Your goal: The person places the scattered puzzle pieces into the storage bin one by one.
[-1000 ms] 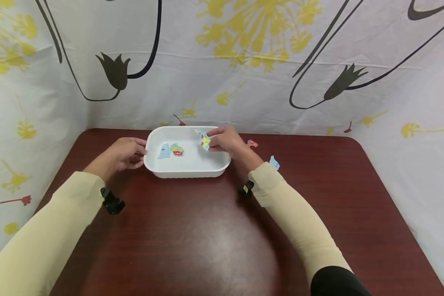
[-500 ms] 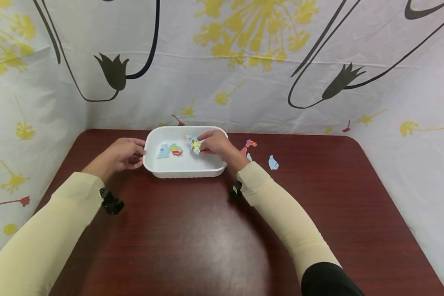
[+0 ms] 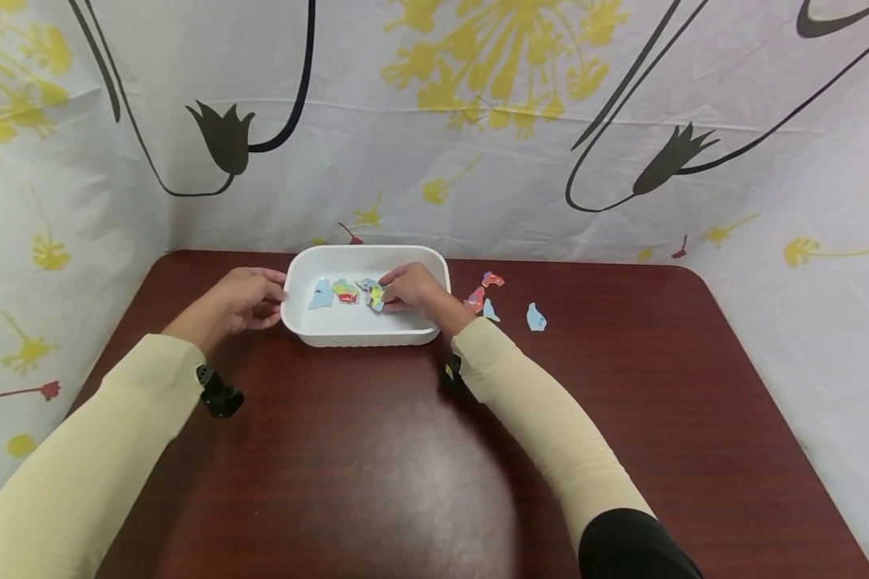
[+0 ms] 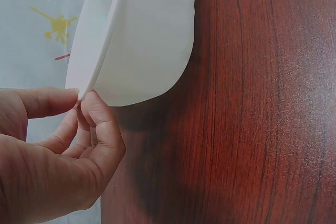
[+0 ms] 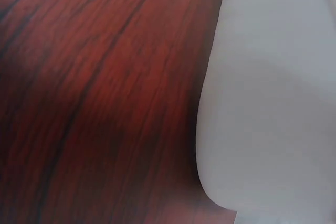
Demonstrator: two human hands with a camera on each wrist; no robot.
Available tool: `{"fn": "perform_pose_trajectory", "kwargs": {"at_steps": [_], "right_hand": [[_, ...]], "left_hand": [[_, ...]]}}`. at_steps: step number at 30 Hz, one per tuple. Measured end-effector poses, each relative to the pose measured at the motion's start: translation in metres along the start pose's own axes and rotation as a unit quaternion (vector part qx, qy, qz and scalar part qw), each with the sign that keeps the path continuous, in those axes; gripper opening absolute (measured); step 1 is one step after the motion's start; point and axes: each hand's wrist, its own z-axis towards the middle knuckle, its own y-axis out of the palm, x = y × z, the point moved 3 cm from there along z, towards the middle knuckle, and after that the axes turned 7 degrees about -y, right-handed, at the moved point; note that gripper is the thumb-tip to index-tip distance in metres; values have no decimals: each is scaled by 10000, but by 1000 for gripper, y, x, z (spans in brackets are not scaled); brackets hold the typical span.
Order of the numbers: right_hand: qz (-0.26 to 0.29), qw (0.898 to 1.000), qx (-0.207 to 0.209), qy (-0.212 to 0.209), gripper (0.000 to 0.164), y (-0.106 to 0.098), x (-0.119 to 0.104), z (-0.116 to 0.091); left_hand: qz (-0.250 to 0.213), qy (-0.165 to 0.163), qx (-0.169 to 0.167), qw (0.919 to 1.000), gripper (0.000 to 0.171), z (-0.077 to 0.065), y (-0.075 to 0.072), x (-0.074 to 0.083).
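Observation:
A white plastic tub (image 3: 365,341) stands toward the back of the table. My left hand (image 3: 242,300) pinches its left end; in the left wrist view, thumb and fingers close on the tub's rim (image 4: 103,59). Inside the tub, my right hand (image 3: 414,287) holds a small yellow, purple and blue map-like cutout (image 3: 375,301) near the floor. To its left lie a light blue cutout (image 3: 322,294) and a green, yellow and red cutout (image 3: 346,290). The right wrist view has only the tub's outer wall (image 5: 262,103) and the tabletop, with the right hand out of frame.
Right of the tub on the dark red table (image 3: 376,466) lie a red cutout (image 3: 492,279), a pinkish-red one (image 3: 474,301), a small light blue one (image 3: 490,310) and a larger light blue one (image 3: 537,317). A white patterned cloth (image 3: 507,185) hangs behind.
My right hand has moved left and down inside the tub with the multicoloured cutout, bringing it beside the green and red one. My left hand stays at the rim.

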Motion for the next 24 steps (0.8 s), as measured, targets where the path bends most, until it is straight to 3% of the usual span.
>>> {"fn": "perform_pose_trajectory", "kwargs": {"at_steps": [24], "right_hand": [[-314,9994,-47,157,22,4,-3,0]], "left_hand": [[-34,80,-55,9999,48,-1,-1,0]]}}
